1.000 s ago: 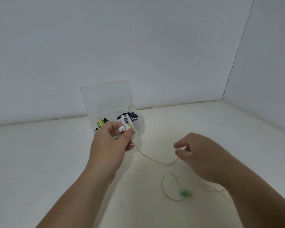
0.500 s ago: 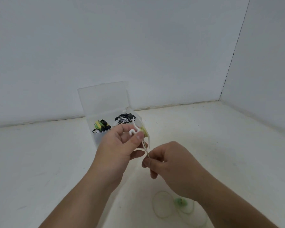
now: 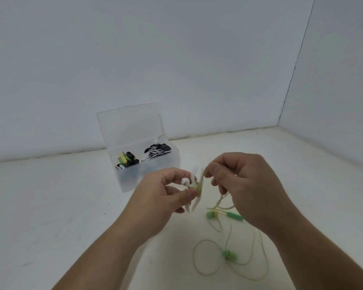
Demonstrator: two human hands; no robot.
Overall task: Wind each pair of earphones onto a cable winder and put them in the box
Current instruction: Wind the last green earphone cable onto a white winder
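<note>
**White winder in two hands, green cable hanging loose**

White and bendy, the cable winder (image 3: 194,186) is held up in the air over the bench (image 3: 50,206). The left hand (image 3: 155,197) pinches it, with the fingers (image 3: 187,193) clamped on its middle. A bit of pale yellow-green cable (image 3: 228,233) is wrapped there.

The right hand (image 3: 245,185) is at 3 o'clock from the winder. Its fingers (image 3: 218,172) are pressed together on the thin cable, right by the winder's top.

The rest of the cable drops to 5 o'clock and lies in loose loops on the bench. It has a green earbud (image 3: 228,255), a second green earbud (image 3: 210,214) and a long green piece (image 3: 235,216).

The clear plastic box (image 3: 130,181) stands at 10 o'clock from the winder, with its lid (image 3: 130,126) up. One side holds a green, yellow and black bundle (image 3: 127,159). At 2 o'clock from it, the other side holds a black and white bundle (image 3: 156,150).
</note>
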